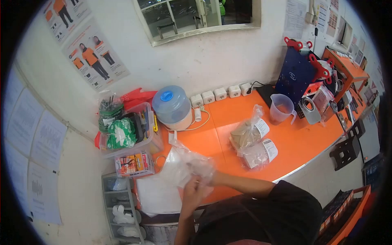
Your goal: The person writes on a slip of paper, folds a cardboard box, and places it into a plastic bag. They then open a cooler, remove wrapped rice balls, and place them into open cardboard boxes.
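Observation:
Clear plastic, apparently a thin bag, is bunched at my hands over the near left part of the orange table. My left hand is closed, its fingers pinching the plastic's near edge. Right beside it, my right hand is at the plastic, and its fingers are blurred and veiled by the film. Under and left of my hands lies a stack of white plastic sheets or bags. Farther right on the table are a clear bag with brown contents and another labelled clear bag.
A blue-topped water container stands by the wall, beside a plastic bin of supplies. A small drawer unit is at the left. A measuring jug and a dark blue panel stand at the right. Sockets line the back edge.

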A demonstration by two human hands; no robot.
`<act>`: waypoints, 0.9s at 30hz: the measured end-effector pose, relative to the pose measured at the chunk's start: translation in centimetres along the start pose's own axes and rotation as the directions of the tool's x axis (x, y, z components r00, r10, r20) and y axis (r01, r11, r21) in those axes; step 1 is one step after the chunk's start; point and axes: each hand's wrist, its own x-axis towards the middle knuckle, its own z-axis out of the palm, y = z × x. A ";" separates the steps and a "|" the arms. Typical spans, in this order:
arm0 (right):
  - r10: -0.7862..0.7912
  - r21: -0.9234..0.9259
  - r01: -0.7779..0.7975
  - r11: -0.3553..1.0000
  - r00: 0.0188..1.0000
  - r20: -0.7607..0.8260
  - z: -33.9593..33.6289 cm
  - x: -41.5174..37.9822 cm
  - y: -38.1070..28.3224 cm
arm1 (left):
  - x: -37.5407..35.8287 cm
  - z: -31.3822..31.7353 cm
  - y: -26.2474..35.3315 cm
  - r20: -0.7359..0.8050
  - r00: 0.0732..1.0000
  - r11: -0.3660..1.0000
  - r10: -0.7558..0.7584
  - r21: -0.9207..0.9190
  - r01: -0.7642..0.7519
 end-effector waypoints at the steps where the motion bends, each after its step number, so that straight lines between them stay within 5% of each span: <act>1: -0.143 0.550 0.255 0.795 0.960 -0.239 -1.7 0.9 0.9 | -0.1 -0.6 -2.3 0.118 0.989 0.987 0.084 0.130 -0.099; 2: -0.104 0.822 0.500 0.272 0.864 -0.492 -3.9 1.7 2.0 | -0.5 -1.0 -3.8 0.244 0.959 0.947 0.146 0.245 -0.207; 4: 0.314 0.799 0.505 -0.328 0.856 -0.412 1.7 4.3 13.2 | -1.0 -2.9 -4.1 0.143 0.987 0.923 0.078 0.363 -0.126; 6: 0.547 0.882 0.452 -0.133 0.776 -0.315 -9.7 1.1 4.5 | -1.0 -3.8 -4.5 0.035 0.999 0.878 0.015 0.477 -0.030; 7: 0.545 0.884 0.446 -0.141 0.780 -0.307 -11.0 1.0 3.0 | -0.7 -4.0 -5.1 -0.041 0.997 0.843 0.058 0.537 -0.027; 9: 0.680 0.909 0.162 0.384 0.617 -0.397 -12.6 1.1 1.4 | -0.7 -3.8 -4.9 -0.115 0.988 0.809 0.107 0.587 -0.019; 10: 0.679 0.909 0.159 0.385 0.618 -0.396 -13.0 0.9 0.5 | -1.0 -3.8 -4.0 -0.252 0.906 0.793 0.340 0.595 -0.133; 11: 0.416 0.522 0.110 0.846 0.477 -0.774 -13.4 0.8 -0.2 | -1.4 -3.7 -3.2 -0.373 0.751 0.750 0.544 0.618 -0.236; 12: -0.031 -0.045 -0.029 0.999 0.378 -0.925 -13.5 0.8 -0.7 | -2.0 -4.0 -2.8 -0.400 0.619 0.677 0.676 0.668 -0.308; 13: -0.028 -0.044 -0.032 0.999 0.390 -0.921 -12.8 1.1 -0.5 | -2.2 -3.6 -2.0 -0.407 0.625 0.685 0.667 0.664 -0.299; 15: 0.196 0.165 -0.110 0.980 0.647 -0.737 -11.4 2.2 0.4 | -2.1 -2.8 -0.6 -0.260 0.529 0.520 0.807 0.737 -0.431; 16: 0.354 0.321 -0.181 0.930 0.680 -0.642 -11.9 2.7 0.3 | -1.9 -3.0 -1.1 -0.249 0.574 0.531 0.780 0.748 -0.398; 17: 0.335 0.312 -0.167 0.935 0.697 -0.633 -13.8 3.0 -0.5 | -0.9 -4.0 -2.6 -0.271 0.564 0.538 0.780 0.750 -0.384; 18: 0.500 0.767 0.067 0.638 0.722 -0.478 -16.7 2.5 -2.3 | 0.2 -5.6 -5.3 -0.246 0.671 0.545 0.699 0.791 -0.277; 19: 0.551 0.973 0.212 0.095 0.803 -0.228 -18.8 2.0 -4.4 | 0.3 -6.5 -8.1 -0.252 0.767 0.545 0.590 0.826 -0.147; 21: 0.276 0.948 0.312 0.057 0.908 -0.315 -19.6 1.2 -8.5 | 0.2 -6.4 -11.2 -0.236 0.712 0.494 0.662 0.852 -0.176; 23: 0.086 0.826 0.302 -0.476 0.951 -0.298 -20.0 1.6 -8.0 | -0.5 -5.7 -10.2 -0.310 0.628 0.544 0.714 0.810 -0.219; 25: 0.057 0.824 0.430 -0.369 0.895 -0.442 -18.8 2.2 -5.7 | -2.2 -5.4 -8.7 -0.279 0.534 0.480 0.798 0.830 -0.285; 27: -0.054 0.898 0.359 -0.256 0.922 -0.384 -20.0 3.1 -11.4 | -4.9 -6.1 -7.3 -0.394 0.570 0.585 0.722 0.787 -0.197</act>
